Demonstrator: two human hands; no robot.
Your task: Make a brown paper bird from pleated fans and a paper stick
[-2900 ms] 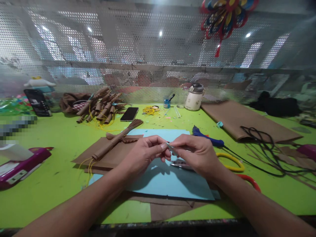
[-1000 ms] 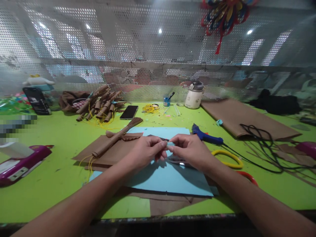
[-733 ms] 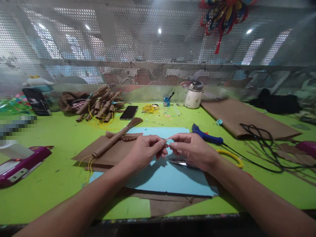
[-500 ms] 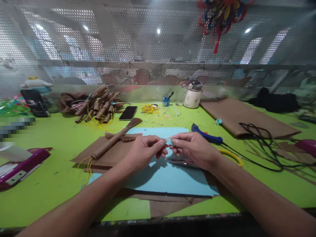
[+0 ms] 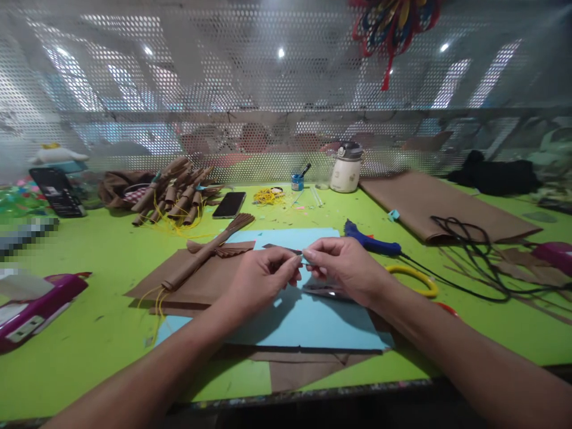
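Observation:
My left hand (image 5: 270, 271) and my right hand (image 5: 342, 262) meet fingertip to fingertip above a light blue sheet of paper (image 5: 290, 328). Both are closed in a pinch on a tiny piece of light blue paper (image 5: 304, 260), mostly hidden by the fingers. Under my right hand lie scissors with a yellow handle (image 5: 413, 281); their blades partly show on the sheet. A narrow dark brown strip (image 5: 279, 247) lies behind my left fingers. Left of my left hand, a rolled brown paper piece (image 5: 196, 256) with a pleated end and yellow strings rests on brown paper (image 5: 147, 285).
A blue glue gun (image 5: 375, 243) trails a black cord (image 5: 473, 292) rightward. Farther back are a phone (image 5: 229, 204), yellow strings (image 5: 267, 195), a blue jar (image 5: 297, 182), a white bottle (image 5: 346, 171) and several brown rolls (image 5: 176, 190). A purple device (image 5: 44, 310) lies left.
The view shifts slightly. My fingertips have turned the small blue paper, so less of it shows. The dark brown strip behind my left hand is now visible.

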